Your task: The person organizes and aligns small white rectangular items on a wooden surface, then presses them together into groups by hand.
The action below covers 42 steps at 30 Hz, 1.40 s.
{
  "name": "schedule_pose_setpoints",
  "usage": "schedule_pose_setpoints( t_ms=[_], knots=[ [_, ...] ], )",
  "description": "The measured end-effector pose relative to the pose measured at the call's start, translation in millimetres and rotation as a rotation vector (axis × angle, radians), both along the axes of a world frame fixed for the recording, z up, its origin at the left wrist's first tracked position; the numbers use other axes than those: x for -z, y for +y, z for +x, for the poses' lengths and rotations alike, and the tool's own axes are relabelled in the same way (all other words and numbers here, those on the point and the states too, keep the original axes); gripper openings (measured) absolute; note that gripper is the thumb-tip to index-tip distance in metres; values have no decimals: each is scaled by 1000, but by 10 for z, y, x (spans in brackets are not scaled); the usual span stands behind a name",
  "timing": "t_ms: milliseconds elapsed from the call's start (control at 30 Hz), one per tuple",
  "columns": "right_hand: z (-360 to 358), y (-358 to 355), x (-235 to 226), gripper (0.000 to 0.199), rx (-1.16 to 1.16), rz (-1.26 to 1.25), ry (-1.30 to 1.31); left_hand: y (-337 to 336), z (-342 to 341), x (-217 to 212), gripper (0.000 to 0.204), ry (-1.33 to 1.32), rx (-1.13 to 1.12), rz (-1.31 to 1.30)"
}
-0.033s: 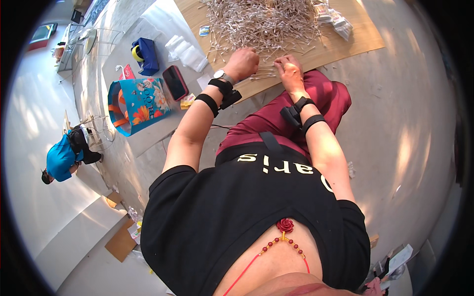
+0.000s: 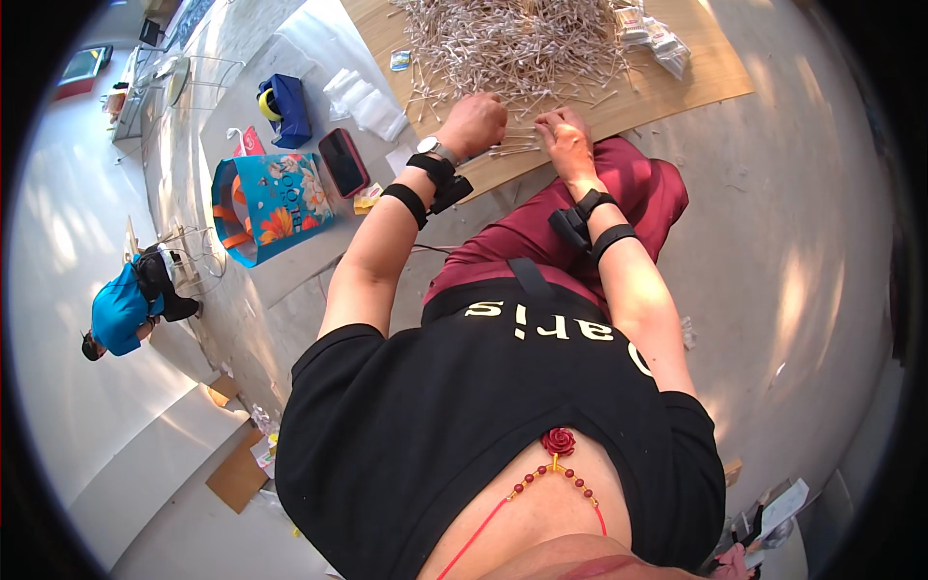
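— While two hands work at the near edge of the board (image 2: 696, 82), what does each hold?

— The left hand (image 2: 474, 124) is a loose fist, its grip closed on a few thin white sticks (image 2: 512, 147) that poke out toward the right. The right hand (image 2: 567, 143) has fingers curled narrow, pinching at the same small bunch; exactly how many sticks it grips cannot be told. The two hands are near each other, just above a maroon-clad knee.

— And the rest of the sticks?

— One big pile (image 2: 512, 43), far too many to count, is heaped across the pale wooden board lying on the floor, just beyond the knuckles. Loose strays lie scattered along the board's near edge.

— Straps?

— Four black bands, two on each forearm, plus one watch (image 2: 431, 146) on the left wrist.

— Packages?

— At the board's far right corner lie a few clear crinkled packets (image 2: 657, 37); the count is unclear. One small blue-and-white packet (image 2: 399, 60) sits at the pile's left. To the left on the floor: one blue bag (image 2: 269, 205) with orange flowers and orange handles, lying on its side, one dark blue box (image 2: 287, 108) with a yellow roll, one dark phone (image 2: 343, 161) in a red case, and a stack of clear plastic bags (image 2: 365, 101).

— Anyone else?

— One person (image 2: 126, 309) in a blue top, crouched far off at the left.
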State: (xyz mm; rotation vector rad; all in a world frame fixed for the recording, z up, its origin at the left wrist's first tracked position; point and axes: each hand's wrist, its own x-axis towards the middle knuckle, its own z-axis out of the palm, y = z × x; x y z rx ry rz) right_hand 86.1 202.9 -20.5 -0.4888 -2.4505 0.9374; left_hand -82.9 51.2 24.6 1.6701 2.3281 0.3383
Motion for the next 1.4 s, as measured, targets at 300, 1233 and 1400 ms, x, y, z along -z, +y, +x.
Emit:
schedule_pose_setpoints(
  t_ms=[300,1233,1400],
  knots=[
    [0,-36,-23,14,-78,110,-42,41,-39,-69,14,-164,-134,58],
    [-9,-66,-40,12,-167,162,-62,-247,-1,188,15,-214,-336,287],
    [-5,-54,-20,13,-159,160,-53,-316,180,120,18,-209,-307,164]
  ],
)
